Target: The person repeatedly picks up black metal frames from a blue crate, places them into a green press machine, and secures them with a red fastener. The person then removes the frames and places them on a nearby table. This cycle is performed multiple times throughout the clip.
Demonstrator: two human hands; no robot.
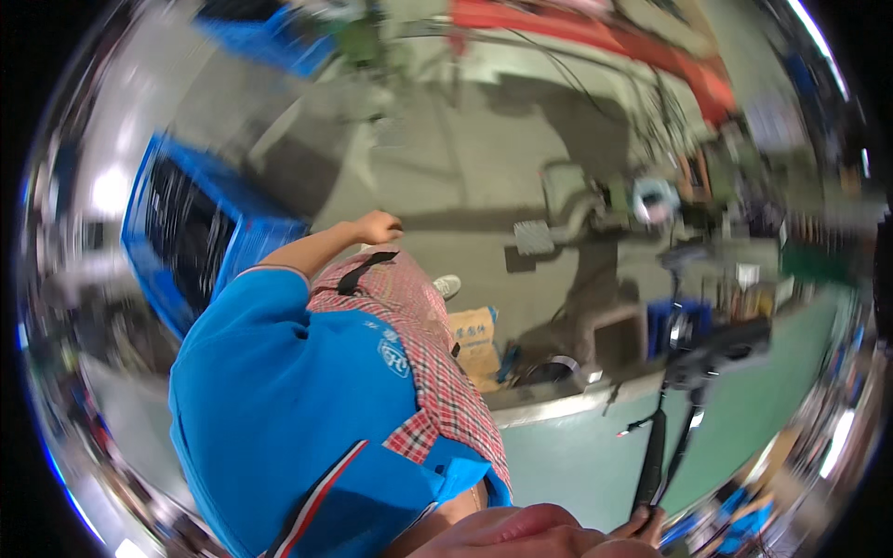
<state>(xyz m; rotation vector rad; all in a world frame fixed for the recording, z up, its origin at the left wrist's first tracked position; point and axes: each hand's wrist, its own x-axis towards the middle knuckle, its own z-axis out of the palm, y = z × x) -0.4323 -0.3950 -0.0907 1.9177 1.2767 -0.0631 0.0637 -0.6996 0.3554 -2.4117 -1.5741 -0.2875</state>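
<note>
My left hand (379,226) hangs over the floor beside my red plaid apron (391,288), its fingers curled closed with nothing visible in them. At the lower right edge, my right hand (644,525) shows only in part, with its fingers around the narrow end of a long black two-armed part (657,446). That part stretches away over the green bench top and ends in a wide dark head (721,353). Its exact kind is unclear in the blur.
A blue crate (265,246) with dark pieces stands left of my arm. Beyond my right side runs the green bench (567,465); past its edge are a brown paper sack (476,339) and a foot pedal (533,237). A red beam (586,33) crosses the far side.
</note>
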